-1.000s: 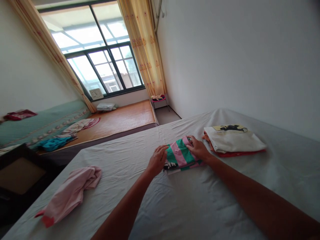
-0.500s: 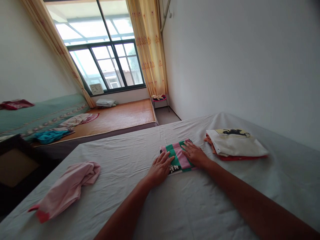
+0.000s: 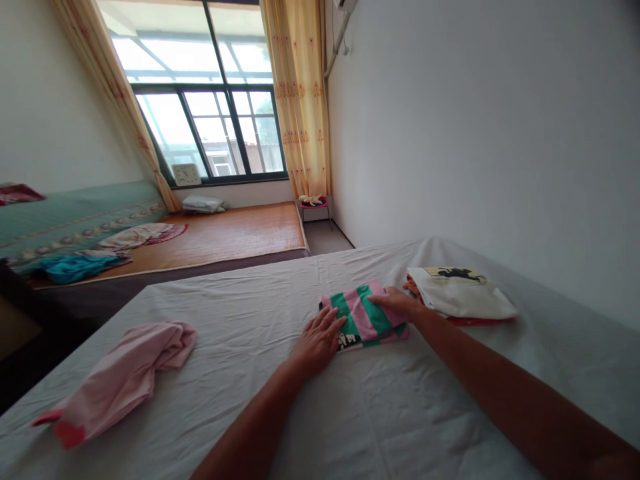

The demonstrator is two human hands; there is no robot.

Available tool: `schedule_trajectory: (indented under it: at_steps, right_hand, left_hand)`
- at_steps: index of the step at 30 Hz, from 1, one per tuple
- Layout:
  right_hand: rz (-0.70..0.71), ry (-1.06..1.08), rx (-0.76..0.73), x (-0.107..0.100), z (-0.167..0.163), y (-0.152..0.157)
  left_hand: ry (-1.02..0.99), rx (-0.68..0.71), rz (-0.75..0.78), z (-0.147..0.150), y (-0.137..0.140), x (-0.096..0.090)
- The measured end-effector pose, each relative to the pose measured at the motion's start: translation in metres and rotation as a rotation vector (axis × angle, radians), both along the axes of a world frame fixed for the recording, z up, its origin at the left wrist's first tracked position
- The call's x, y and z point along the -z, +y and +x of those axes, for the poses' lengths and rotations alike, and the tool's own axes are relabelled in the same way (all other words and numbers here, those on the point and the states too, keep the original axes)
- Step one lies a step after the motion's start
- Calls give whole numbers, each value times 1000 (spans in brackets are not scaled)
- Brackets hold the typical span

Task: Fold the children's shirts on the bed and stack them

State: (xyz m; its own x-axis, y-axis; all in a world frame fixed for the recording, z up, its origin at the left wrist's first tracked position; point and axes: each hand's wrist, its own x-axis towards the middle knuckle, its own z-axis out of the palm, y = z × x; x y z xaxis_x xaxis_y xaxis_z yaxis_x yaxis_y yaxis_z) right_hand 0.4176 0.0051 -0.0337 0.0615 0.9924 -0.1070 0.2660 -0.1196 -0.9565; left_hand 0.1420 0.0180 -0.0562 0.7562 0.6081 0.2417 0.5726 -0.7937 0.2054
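Note:
A folded garment (image 3: 359, 311) with pink and green stripes and a black-and-white printed corner lies on the white sheet (image 3: 240, 380). My left hand (image 3: 319, 338) rests on its left edge, palm down with fingers stretched out. At the far right edge, my right hand (image 3: 395, 303) pinches the cloth, thumb on top and the other fingers out of sight beneath. That side looks slightly raised. Just to the right sits a stack of folded clothes (image 3: 463, 293), a white piece with a dark print over an orange-red one.
A crumpled pink garment (image 3: 123, 383) lies on the left of the sheet. Beyond is a second bed with a brown mat (image 3: 240, 230), loose clothes (image 3: 80, 267) and a folded white bundle (image 3: 204, 204). A small stool (image 3: 315, 203) stands by the wall (image 3: 475, 133).
My right hand has gone from lying flat on the striped garment to gripping its right edge, which has lifted a little. My left hand stays put. The view has shifted slightly.

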Motion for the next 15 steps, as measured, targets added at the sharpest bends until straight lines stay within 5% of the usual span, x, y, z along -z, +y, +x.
schedule_trajectory:
  at_steps: [2, 8, 12, 15]
  right_hand:
    - [-53, 109, -69, -5, -6, -6]
    - [263, 212, 32, -50, -7, -22]
    - [279, 244, 118, -98, 60, -43]
    - [241, 114, 246, -110, 143, -63]
  left_hand:
    - [-36, 2, 13, -1, 1, 1]
    - [-199, -51, 24, -4, 6, 5]
    - [-160, -76, 7, -6, 7, 7]
    - [-111, -66, 0, -6, 6, 7]
